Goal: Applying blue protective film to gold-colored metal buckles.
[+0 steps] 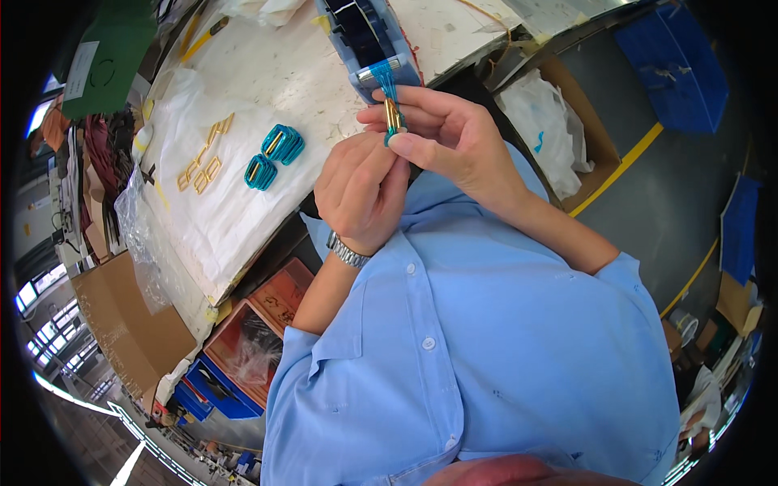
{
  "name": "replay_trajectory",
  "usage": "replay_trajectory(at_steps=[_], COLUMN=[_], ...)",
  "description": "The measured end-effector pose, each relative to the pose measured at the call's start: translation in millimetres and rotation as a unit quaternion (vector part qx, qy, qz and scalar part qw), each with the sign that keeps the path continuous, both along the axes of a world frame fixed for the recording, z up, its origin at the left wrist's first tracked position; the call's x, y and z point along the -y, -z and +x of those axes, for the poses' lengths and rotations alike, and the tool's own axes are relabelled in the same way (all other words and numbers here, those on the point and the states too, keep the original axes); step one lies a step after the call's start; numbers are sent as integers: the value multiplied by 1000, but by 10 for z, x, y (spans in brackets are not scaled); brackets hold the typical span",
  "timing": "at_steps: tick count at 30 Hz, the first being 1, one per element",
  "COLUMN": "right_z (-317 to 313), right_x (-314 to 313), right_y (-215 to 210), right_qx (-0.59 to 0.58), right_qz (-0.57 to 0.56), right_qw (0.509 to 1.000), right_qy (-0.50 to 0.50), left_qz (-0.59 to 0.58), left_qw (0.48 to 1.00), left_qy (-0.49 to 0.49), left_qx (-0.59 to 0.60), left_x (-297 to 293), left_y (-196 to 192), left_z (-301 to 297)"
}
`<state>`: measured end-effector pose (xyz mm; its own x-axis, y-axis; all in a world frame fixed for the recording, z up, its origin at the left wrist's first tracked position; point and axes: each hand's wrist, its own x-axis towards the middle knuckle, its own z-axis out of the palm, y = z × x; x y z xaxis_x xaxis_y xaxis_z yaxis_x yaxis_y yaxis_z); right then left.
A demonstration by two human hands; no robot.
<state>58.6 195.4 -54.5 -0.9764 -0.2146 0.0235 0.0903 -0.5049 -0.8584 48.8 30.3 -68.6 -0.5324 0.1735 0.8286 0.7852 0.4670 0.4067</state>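
Observation:
A small gold metal piece (pixel 393 116), apparently a buckle with teal film on it, is between my hands at the table's front edge. My right hand (pixel 458 142) pinches it between thumb and fingers. My left hand (pixel 361 190), with a metal watch on the wrist, is closed at its lower end; its fingertips are partly hidden. Teal film (pixel 382 74) runs above the piece to the front of a blue-grey tape dispenser (pixel 405 71). To the left, two stacks of teal-wrapped gold buckles (pixel 282 144) lie beside several bare gold buckles (pixel 208 173).
White sheeting (pixel 243 219) covers the table's left part. A yellow cutter (pixel 204 39) lies at the back left. Below the table edge are an orange-red bin (pixel 263 320) and a cardboard box (pixel 134 324). Right of me, another box (pixel 596 130) holds white plastic.

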Motion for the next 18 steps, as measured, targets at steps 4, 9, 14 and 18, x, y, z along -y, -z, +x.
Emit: replay_trajectory(at_steps=[4,9,14,18], right_z=[-8,-38,-116,-145], right_x=[-10,-32,-46,-38], right_y=[10,52,68,10], right_qx=[-1,2,11,24], right_qz=[10,19,30,43], right_qw=[1000,1000,999,999], right_qy=[-5,-2,9,14], left_qz=[-11,-12,15,26], left_qw=[1000,999,990,986], left_qy=[8,14,9,-3], left_qx=[10,35,137,163], left_x=[23,2,-31,-45], left_y=[-8,-26,-71,-94], left_z=[4,-6,-7,35])
